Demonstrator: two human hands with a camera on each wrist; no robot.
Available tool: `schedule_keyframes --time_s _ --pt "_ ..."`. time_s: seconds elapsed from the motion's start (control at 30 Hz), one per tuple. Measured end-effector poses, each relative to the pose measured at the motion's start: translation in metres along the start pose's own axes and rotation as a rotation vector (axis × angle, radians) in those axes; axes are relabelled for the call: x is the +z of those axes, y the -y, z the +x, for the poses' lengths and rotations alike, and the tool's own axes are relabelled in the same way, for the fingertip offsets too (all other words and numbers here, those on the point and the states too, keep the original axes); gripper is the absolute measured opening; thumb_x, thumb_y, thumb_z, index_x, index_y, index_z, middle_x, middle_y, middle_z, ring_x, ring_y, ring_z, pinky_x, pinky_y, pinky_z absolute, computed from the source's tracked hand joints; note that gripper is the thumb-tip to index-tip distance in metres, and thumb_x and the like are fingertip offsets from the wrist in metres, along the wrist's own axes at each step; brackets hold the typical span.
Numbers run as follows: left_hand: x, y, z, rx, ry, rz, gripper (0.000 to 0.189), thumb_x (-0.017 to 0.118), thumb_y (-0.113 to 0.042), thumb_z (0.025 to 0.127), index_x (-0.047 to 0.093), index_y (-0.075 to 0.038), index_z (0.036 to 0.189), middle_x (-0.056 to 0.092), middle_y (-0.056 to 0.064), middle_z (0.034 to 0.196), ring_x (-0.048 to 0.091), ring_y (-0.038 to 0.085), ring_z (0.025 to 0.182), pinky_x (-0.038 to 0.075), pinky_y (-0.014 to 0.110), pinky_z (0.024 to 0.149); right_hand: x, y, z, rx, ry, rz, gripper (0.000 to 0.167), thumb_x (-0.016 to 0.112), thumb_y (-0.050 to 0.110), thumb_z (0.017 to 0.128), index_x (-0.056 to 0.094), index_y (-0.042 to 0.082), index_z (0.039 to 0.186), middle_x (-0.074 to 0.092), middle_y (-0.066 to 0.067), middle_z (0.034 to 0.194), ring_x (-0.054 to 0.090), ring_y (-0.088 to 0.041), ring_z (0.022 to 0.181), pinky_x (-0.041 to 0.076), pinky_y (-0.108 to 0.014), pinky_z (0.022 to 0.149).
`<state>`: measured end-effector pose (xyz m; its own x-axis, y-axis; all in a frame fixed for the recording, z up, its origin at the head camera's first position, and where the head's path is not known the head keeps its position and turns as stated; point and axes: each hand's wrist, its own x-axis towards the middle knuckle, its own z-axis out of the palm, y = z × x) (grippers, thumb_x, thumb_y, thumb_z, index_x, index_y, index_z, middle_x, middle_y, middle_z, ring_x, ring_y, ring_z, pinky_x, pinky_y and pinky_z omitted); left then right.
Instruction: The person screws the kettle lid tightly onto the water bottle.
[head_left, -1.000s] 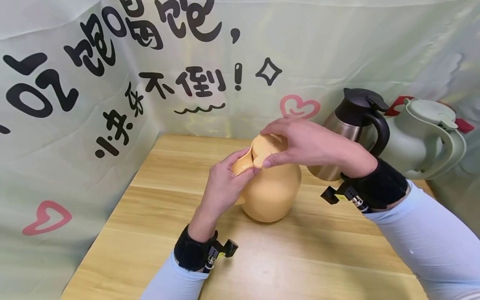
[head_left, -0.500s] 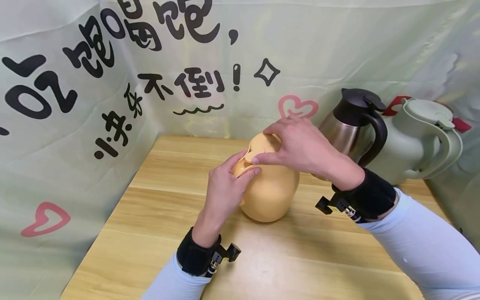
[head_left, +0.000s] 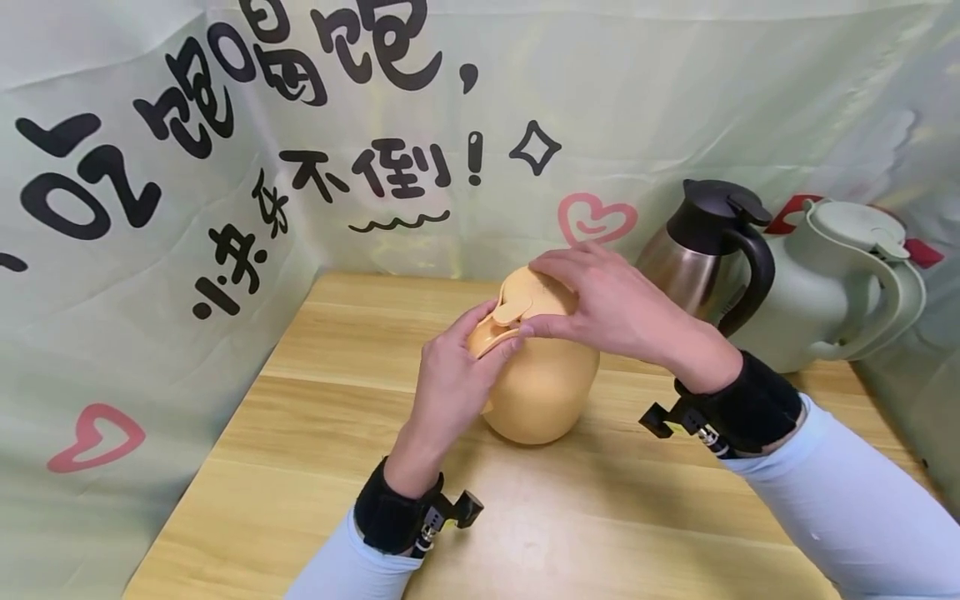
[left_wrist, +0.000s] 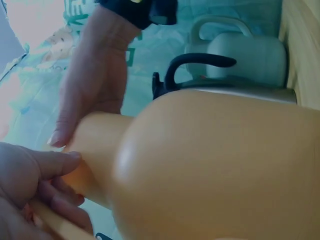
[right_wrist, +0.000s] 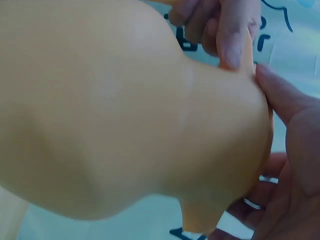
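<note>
A peach-coloured thermos jug (head_left: 540, 392) stands on the table in the head view, its lid (head_left: 517, 290) on top. My left hand (head_left: 453, 375) grips the upper part of the jug's handle (head_left: 491, 333), thumb near the rim. From the other side my right hand (head_left: 611, 300) holds the lid, thumb at its near edge and fingers at the far side. A narrow dark gap shows under the lid's tab. In the right wrist view the spout (right_wrist: 200, 215) juts out by the right fingers (right_wrist: 270, 195). Part of the handle is hidden by the left hand.
Behind the right arm stand a steel thermos jug (head_left: 678, 262) with a black top and a pale green jug (head_left: 795, 292). The wooden table (head_left: 300, 450) meets a cloth backdrop (head_left: 390, 75) with black lettering at the back and left.
My right hand shifts left and down slightly, and its thumb slides left, then back right. The lid's tab turns a little left, baring the gap beneath it. My left hand keeps its grip.
</note>
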<state>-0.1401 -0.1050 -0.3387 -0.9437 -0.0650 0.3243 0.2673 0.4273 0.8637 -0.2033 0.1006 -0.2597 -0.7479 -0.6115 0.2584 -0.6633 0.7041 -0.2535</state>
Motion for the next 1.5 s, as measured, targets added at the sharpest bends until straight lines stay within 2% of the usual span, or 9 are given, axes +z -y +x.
schedule_keyframes --time_s 0.23,0.47,0.6,0.67,0.77,0.97,1.07,1.3,1.5 --pt "0.007 -0.005 -0.007 -0.032 0.163 -0.14 0.066 0.071 -0.02 0.098 0.047 -0.019 0.16 0.068 0.008 0.139 0.07 0.016 0.095 0.061 0.033 0.083 -0.007 -0.019 -0.004 -0.007 -0.018 0.032 0.074 0.087 0.048 0.085 0.066 0.006 0.141 0.063 -0.016 0.147 0.047 -0.039 0.145 0.029 -0.056 0.125" --pt "0.015 -0.004 -0.016 -0.061 0.325 -0.121 0.08 0.062 -0.032 0.104 0.016 -0.03 0.17 0.057 0.009 0.152 0.064 0.015 0.113 0.049 0.043 0.11 0.006 -0.034 -0.009 -0.033 -0.263 0.02 0.062 0.093 0.034 0.077 0.073 0.003 0.126 0.071 -0.017 0.131 0.057 -0.04 0.131 0.044 -0.057 0.111" --pt "0.01 -0.001 -0.021 -0.01 0.425 -0.005 0.066 0.062 -0.031 0.107 0.032 -0.019 0.164 0.063 0.011 0.143 0.062 0.019 0.124 0.047 0.046 0.112 0.017 -0.038 -0.012 0.009 -0.352 0.052 0.059 0.092 0.033 0.078 0.073 0.006 0.127 0.073 -0.014 0.127 0.062 -0.037 0.122 0.049 -0.055 0.103" --pt "0.007 0.002 -0.023 0.032 0.448 0.08 0.051 0.063 -0.029 0.107 0.045 -0.013 0.151 0.07 0.01 0.124 0.066 0.019 0.113 0.053 0.043 0.101 0.021 -0.038 -0.015 0.04 -0.369 0.069 0.059 0.092 0.034 0.078 0.073 0.008 0.127 0.073 -0.013 0.126 0.064 -0.034 0.118 0.049 -0.054 0.101" --pt "0.005 0.005 -0.026 0.105 0.433 0.204 0.033 0.065 -0.027 0.106 0.052 -0.008 0.131 0.065 0.005 0.097 0.063 0.021 0.091 0.054 0.038 0.081 0.027 -0.037 -0.021 0.06 -0.41 0.079 0.057 0.093 0.033 0.078 0.073 0.007 0.124 0.073 -0.014 0.122 0.064 -0.033 0.114 0.05 -0.053 0.098" --pt "0.01 0.013 -0.025 0.174 0.328 0.296 0.027 0.065 -0.027 0.106 0.049 -0.008 0.118 0.052 0.002 0.08 0.056 0.021 0.075 0.047 0.032 0.064 0.046 -0.038 -0.039 0.097 -0.532 0.123 0.041 0.089 0.019 0.085 0.073 0.001 0.118 0.074 -0.017 0.114 0.064 -0.034 0.109 0.049 -0.05 0.09" --pt "0.013 0.016 -0.021 0.183 0.305 0.306 0.028 0.065 -0.028 0.106 0.049 -0.008 0.116 0.049 0.002 0.078 0.054 0.021 0.072 0.046 0.032 0.061 0.056 -0.041 -0.049 0.164 -0.541 0.174 0.034 0.085 0.018 0.09 0.074 0.002 0.118 0.072 -0.017 0.109 0.065 -0.032 0.101 0.049 -0.044 0.084" --pt "0.023 0.021 -0.001 0.209 0.29 0.322 0.03 0.064 -0.028 0.107 0.051 -0.004 0.12 0.056 0.005 0.082 0.059 0.023 0.075 0.05 0.035 0.064 0.089 -0.052 -0.07 0.308 -0.523 0.289 0.025 0.075 0.025 0.1 0.075 0.005 0.116 0.073 -0.011 0.105 0.069 -0.026 0.093 0.045 -0.007 0.079" --pt "0.035 0.027 0.031 0.219 0.281 0.363 0.031 0.062 -0.026 0.108 0.05 -0.002 0.121 0.06 0.009 0.087 0.063 0.025 0.08 0.053 0.04 0.068 0.122 -0.062 -0.078 0.369 -0.444 0.331 0.026 0.073 0.025 0.102 0.075 0.002 0.115 0.074 -0.013 0.106 0.071 -0.028 0.095 0.054 -0.02 0.08"
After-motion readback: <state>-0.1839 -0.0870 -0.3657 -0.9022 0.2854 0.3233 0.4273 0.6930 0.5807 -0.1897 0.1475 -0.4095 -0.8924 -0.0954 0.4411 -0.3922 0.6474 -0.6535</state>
